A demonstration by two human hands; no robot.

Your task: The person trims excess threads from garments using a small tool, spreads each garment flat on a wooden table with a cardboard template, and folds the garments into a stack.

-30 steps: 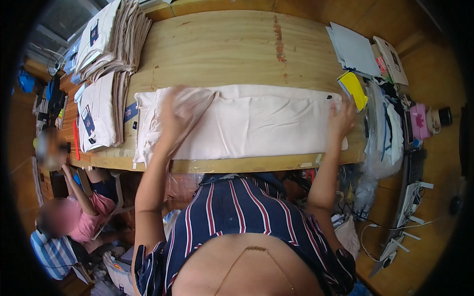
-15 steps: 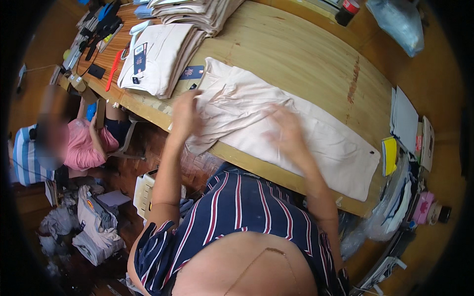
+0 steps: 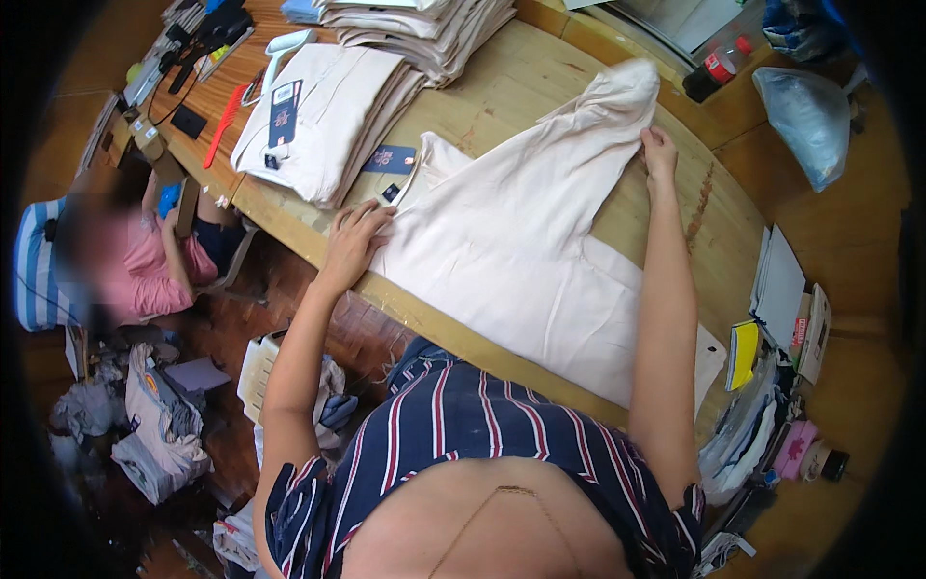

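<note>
A pale pink shirt (image 3: 502, 261) lies spread across the wooden table in front of me, its lower end toward the right. My left hand (image 3: 355, 241) rests with extended fingers on the shirt's left edge, near a dark hang tag (image 3: 390, 159) and a small black label (image 3: 390, 193). Farther off to the right, my right hand (image 3: 660, 154) pinches the edge of a sleeve (image 3: 617, 96), which stretches away from me in loose folds. Its fingertips are partly hidden by the cloth.
Folded pale shirts (image 3: 318, 116) are piled at the left, with a taller stack (image 3: 415, 29) behind. A red comb (image 3: 227, 125) and a white-handled tool (image 3: 280, 53) lie beside them. A bottle (image 3: 719, 68) stands at the far edge. Another person (image 3: 154, 251) sits at left.
My right hand has moved away and to the right, drawing the sleeve out across the table. The bunched cloth is now flatter. My left hand has settled lower on the shirt's left edge.
</note>
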